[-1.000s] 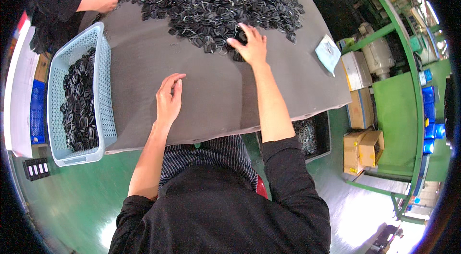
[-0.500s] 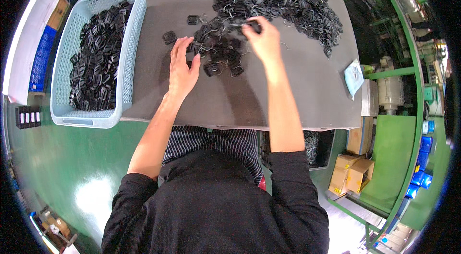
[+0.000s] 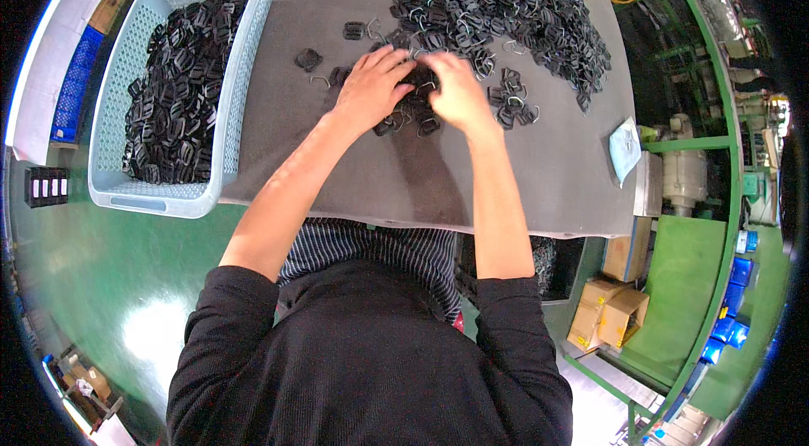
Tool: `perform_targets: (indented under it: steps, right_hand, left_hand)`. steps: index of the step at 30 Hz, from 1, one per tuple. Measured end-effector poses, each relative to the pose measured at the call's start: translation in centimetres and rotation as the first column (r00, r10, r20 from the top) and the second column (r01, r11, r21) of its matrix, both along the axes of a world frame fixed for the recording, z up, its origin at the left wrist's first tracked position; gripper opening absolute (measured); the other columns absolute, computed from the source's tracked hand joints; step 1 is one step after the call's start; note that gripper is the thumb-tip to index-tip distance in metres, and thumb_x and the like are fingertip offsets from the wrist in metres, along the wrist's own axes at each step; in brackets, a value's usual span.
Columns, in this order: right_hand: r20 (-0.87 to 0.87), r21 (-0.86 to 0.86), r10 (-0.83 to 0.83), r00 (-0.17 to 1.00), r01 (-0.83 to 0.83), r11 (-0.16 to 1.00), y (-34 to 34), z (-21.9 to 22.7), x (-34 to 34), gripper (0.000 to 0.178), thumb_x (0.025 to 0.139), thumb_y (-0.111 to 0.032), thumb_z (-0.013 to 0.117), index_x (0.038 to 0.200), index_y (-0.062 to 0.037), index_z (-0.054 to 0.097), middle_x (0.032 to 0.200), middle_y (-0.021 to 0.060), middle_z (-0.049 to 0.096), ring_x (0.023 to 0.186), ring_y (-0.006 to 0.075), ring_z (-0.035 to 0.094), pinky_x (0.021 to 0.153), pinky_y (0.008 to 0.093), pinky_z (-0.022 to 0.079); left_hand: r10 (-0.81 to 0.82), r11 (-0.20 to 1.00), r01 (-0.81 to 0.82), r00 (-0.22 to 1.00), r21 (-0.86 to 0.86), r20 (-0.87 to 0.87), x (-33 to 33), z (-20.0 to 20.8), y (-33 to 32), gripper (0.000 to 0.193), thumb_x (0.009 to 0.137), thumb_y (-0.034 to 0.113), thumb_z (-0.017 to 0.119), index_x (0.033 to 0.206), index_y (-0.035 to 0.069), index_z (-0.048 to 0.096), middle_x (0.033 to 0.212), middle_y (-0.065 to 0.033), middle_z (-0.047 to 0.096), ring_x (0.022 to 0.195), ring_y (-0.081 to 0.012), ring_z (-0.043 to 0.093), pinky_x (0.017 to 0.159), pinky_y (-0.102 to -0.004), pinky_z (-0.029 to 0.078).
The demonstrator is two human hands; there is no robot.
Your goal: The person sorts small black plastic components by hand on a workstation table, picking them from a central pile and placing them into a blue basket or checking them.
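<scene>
Small black plastic slide buckles, some with bent silvery wire hooks, lie in a small heap (image 3: 425, 121) on the grey table. My left hand (image 3: 373, 90) rests over the left side of this heap, open, its fingers apart and thumb on the buckles. Opposite it, my right hand (image 3: 455, 94) reaches over the heap's right side, also open, with fingertips slightly blurred and thumb apart. Parts of the heap are hidden beneath both hands. A little group of buckles with hooks (image 3: 511, 100) lies just right of my right hand.
A light blue plastic basket (image 3: 240, 79) full of black buckles stands at the left. A large pile of buckles (image 3: 497, 3) covers the far part of the table (image 3: 337, 180). Single buckles (image 3: 354, 30) lie at the left. A pale blue packet (image 3: 624, 151) sits near the right edge.
My right hand has come down and left from the far pile's edge onto the small heap. My left hand has moved right over it. Some buckles now lie separately at the right.
</scene>
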State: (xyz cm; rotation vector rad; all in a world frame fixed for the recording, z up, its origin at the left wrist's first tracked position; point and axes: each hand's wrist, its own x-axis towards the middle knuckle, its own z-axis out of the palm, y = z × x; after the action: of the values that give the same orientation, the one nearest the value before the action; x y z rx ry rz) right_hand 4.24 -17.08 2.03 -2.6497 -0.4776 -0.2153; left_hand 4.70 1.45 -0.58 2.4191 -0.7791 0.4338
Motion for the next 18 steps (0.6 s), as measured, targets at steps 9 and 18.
perform_targets:
  steps: [9,18]
  right_hand:
    - [-0.302,0.232,-0.078,0.950,0.152,0.961,-1.1,2.3,0.7,0.023,0.074,-0.004,0.056,0.095,-0.0067,0.064,0.090,0.0126,0.063,0.091,0.0289,0.061,0.078,0.0401,0.050]
    - [0.206,-0.220,0.079,0.975,-0.032,0.975,4.6,-0.3,5.5,0.013,0.078,-0.012,0.059,0.088,-0.0042,0.062,0.089,0.0132,0.060,0.087,0.0292,0.063,0.071,0.0406,0.053]
  left_hand:
    - [-0.199,0.697,-0.286,0.804,-0.658,-0.560,-0.1,3.8,5.9,0.014,0.086,0.007,0.061,0.099,0.003,0.063,0.086,0.0019,0.063,0.082,-0.0059,0.058,0.073,-0.0212,0.046]
    - [0.341,0.940,-0.338,0.938,0.058,-0.059,6.8,0.4,5.1,0.035,0.080,0.027,0.067,0.110,0.009,0.062,0.112,-0.0167,0.056,0.101,-0.0329,0.055,0.090,-0.0391,0.043]
